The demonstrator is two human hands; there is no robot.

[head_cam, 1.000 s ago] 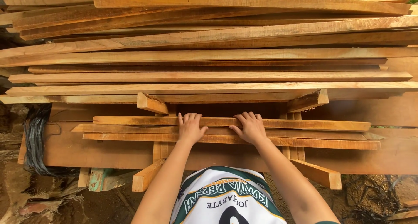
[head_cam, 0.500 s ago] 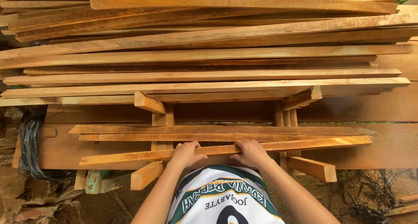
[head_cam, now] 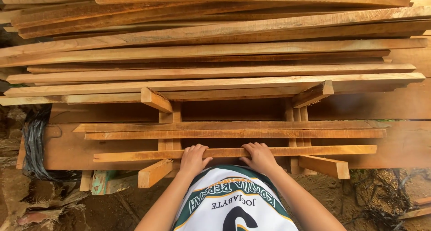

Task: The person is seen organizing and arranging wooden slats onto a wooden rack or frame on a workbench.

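Observation:
A long thin wooden slat (head_cam: pixel 134 155) lies crosswise nearest to me, resting on two short wooden supports (head_cam: pixel 155 172). My left hand (head_cam: pixel 194 158) grips this slat near its middle, fingers curled over its top edge. My right hand (head_cam: pixel 259 156) holds the same slat a little to the right. Two more slats (head_cam: pixel 233 133) lie side by side just beyond it on the same supports. Behind them rises a big stack of long planks (head_cam: pixel 215 47).
A wide brown board (head_cam: pixel 404 143) lies under the supports. A coil of dark cable (head_cam: pixel 33 146) hangs at the left end. Bare earth and scraps (head_cam: pixel 54 204) lie on the ground below; twigs (head_cam: pixel 386 199) lie at the right.
Both hands have pulled one slat off the pair of slats and slid it toward me; it now lies separate at the near end of the supports.

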